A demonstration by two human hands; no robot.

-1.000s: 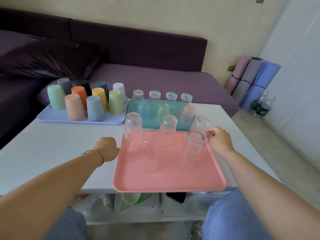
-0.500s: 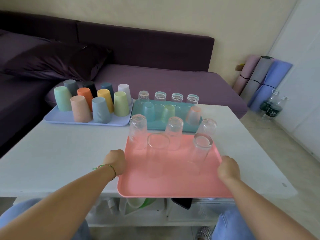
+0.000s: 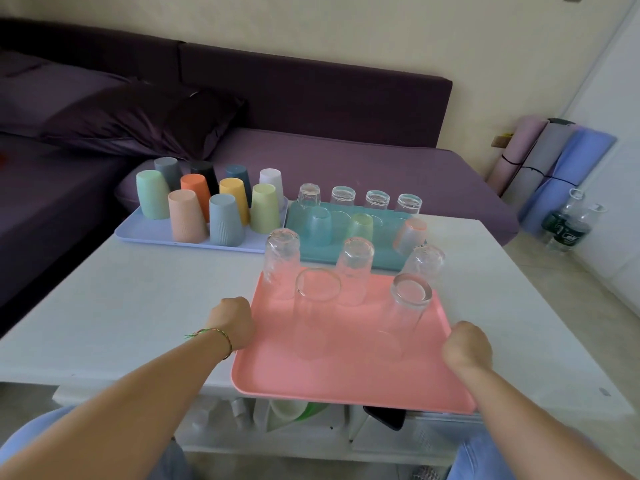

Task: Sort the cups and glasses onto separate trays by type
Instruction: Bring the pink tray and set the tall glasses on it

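Observation:
A pink tray (image 3: 349,372) lies on the white table's near edge and overhangs it. Several tall clear glasses stand on it upside down, among them one at front left (image 3: 313,311) and one at front right (image 3: 407,313). My left hand (image 3: 231,323) grips the tray's left rim. My right hand (image 3: 467,344) grips its right rim. Behind it, a teal tray (image 3: 346,252) holds short clear glasses and tinted translucent cups. Further left, a lavender tray (image 3: 152,233) carries several coloured plastic cups (image 3: 187,216), all upside down.
The white table (image 3: 121,306) has bare surface to the left of the pink tray. A purple sofa (image 3: 311,109) runs behind it. Rolled mats (image 3: 554,164) and water bottles (image 3: 568,226) stand on the floor at the right. A shelf under the table holds small items.
My right hand slid from the pink tray's far right corner down to the middle of its right rim. The tray has come slightly nearer to me.

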